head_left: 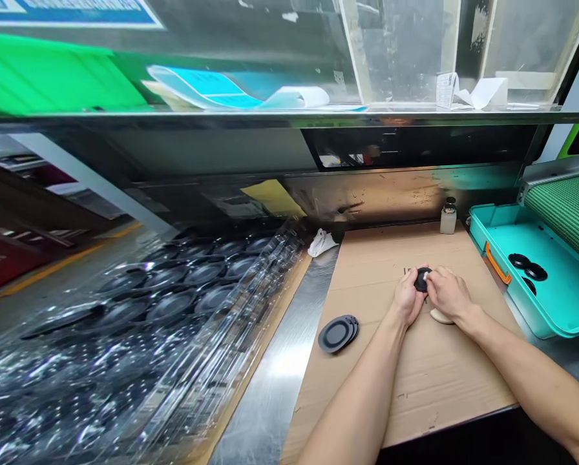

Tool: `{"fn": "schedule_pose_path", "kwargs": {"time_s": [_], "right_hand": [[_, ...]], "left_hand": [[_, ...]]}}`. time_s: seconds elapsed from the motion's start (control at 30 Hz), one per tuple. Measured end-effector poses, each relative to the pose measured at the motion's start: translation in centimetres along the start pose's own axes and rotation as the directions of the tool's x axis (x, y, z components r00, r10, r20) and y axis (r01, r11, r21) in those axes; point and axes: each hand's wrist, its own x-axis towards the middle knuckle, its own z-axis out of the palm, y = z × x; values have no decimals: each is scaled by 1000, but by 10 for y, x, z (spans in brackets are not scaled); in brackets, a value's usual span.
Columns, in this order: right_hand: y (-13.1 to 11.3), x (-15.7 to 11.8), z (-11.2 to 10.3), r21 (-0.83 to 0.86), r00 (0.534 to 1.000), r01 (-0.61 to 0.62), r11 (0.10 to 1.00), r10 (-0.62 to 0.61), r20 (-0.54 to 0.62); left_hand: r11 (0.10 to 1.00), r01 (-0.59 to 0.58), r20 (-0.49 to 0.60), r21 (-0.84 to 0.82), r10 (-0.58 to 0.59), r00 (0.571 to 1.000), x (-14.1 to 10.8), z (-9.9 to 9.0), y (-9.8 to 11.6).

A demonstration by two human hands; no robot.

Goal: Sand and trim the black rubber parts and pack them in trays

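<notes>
Our hands [428, 292] pinch a round black disc [422, 279]; turquoise plastic bin [544, 271] holds small black round parts [536, 272].

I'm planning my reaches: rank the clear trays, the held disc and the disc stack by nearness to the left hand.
1. Held disc: touching the left hand.
2. Disc stack: left, on the cardboard.
3. Clear trays: far left.

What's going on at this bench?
The left hand holds a round black disc above the cardboard while the right hand presses something small and white to it. Similar discs lie stacked to the left; three more sit in the teal bin.
</notes>
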Motion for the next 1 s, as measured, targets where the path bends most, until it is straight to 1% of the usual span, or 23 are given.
{"fn": "schedule_pose_path", "kwargs": {"time_s": [0.07, 0.1, 0.2, 0.23, 0.33, 0.37, 0.5, 0.53, 0.63, 0.67, 0.7, 0.77, 0.83, 0.93, 1.0], "right_hand": [[2, 0, -1, 72, 994, 89, 993, -93, 55], [4, -1, -1, 92, 992, 99, 991, -105, 66], [6, -2, 0, 68, 998, 37, 997, -40, 38], [5, -2, 0, 76, 998, 43, 996, -46, 36], [-1, -2, 2, 157, 988, 125, 980, -136, 66], [-2, -2, 2, 159, 988, 122, 980, -135, 75], [1, -1, -1, 14, 999, -16, 1000, 15, 50], [4, -1, -2, -6, 999, -19, 1000, 19, 48], [8, -3, -3, -3, 993, 65, 998, -64, 97], [8, -3, -3, -11, 992, 68, 998, -66, 103], [8, -2, -3, -32, 995, 48, 998, -45, 93], [6, 1, -2, -86, 999, -11, 996, 13, 31], [3, 5, 0, -102, 1000, -3, 995, 1, -25], [0, 12, 3, -96, 997, 37, 995, -43, -71], [5, 13, 3, -116, 995, -8, 993, -4, -101]], "left_hand": [[1000, -7, 8, -6, 7, 1000, -1, 0, 0], [1000, -4, 18, -7, 5, 1000, -1, 0, -1], [1000, 5, 30, 9, -5, 1000, -2, 1, -2], [1000, 1, 30, 14, -1, 1000, -2, 1, -2], [1000, -12, 48, 6, 11, 999, -1, 1, -2], [1000, -9, 55, -3, 9, 998, -1, 1, -2], [1000, 2, 35, -6, -2, 999, -2, 2, 0], [1000, 0, 29, 2, 0, 1000, -2, 2, 0], [1000, -9, 28, 16, 9, 1000, -2, 2, 0], [1000, -12, 29, 15, 12, 1000, -2, 2, -1], [1000, -17, 29, 13, 16, 999, -2, 2, -1], [1000, -18, 24, 14, 18, 1000, -2, 3, -2], [1000, -19, 13, 3, 19, 1000, -3, 5, -3], [1000, 3, -11, -27, -3, 1000, -4, 8, -2], [999, 32, -11, -18, -32, 999, -5, 8, 1]]}}
